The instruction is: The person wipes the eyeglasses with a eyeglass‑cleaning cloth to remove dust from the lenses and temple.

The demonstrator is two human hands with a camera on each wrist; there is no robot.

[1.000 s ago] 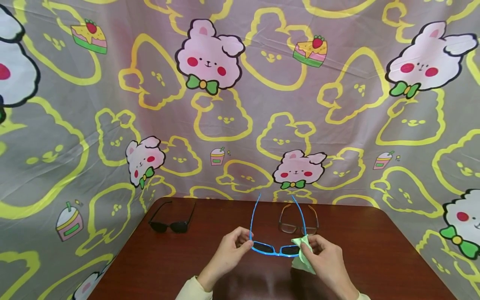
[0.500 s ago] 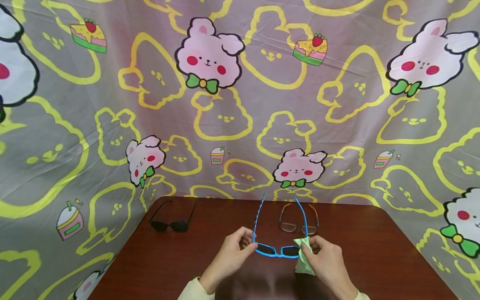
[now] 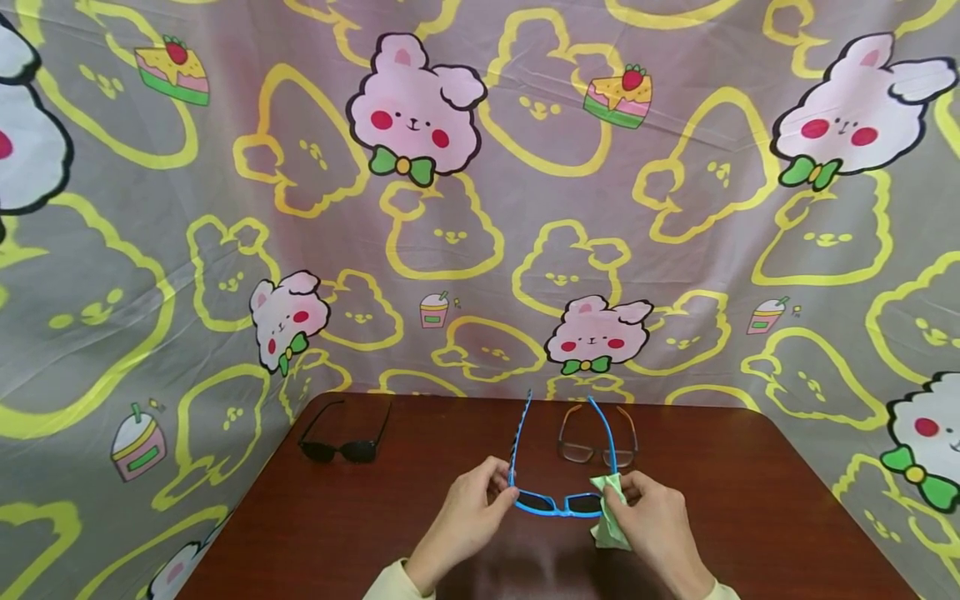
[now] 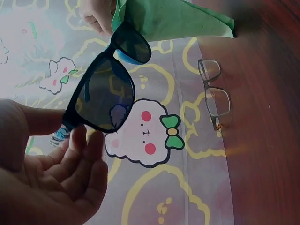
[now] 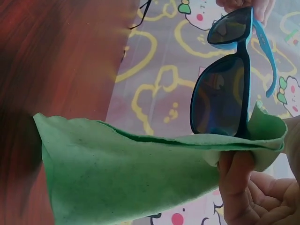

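Sunglasses (image 5: 220,96): blue frame, dark lenses, patterned left temple. Both temples are unfolded and point toward the far edge of the table (image 3: 435,442); the unit is held above the surface. The left grip (image 3: 472,510) pinches one frame corner. Cloth (image 5: 131,171): light green, wrapped over the opposite corner, pinched by the right grip (image 3: 662,521), loose portion hanging.

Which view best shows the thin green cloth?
Right wrist: the thin green cloth looks largest, its long edge plain. The head view shows it small, partly behind the right hand; the left wrist view crops it at the top.
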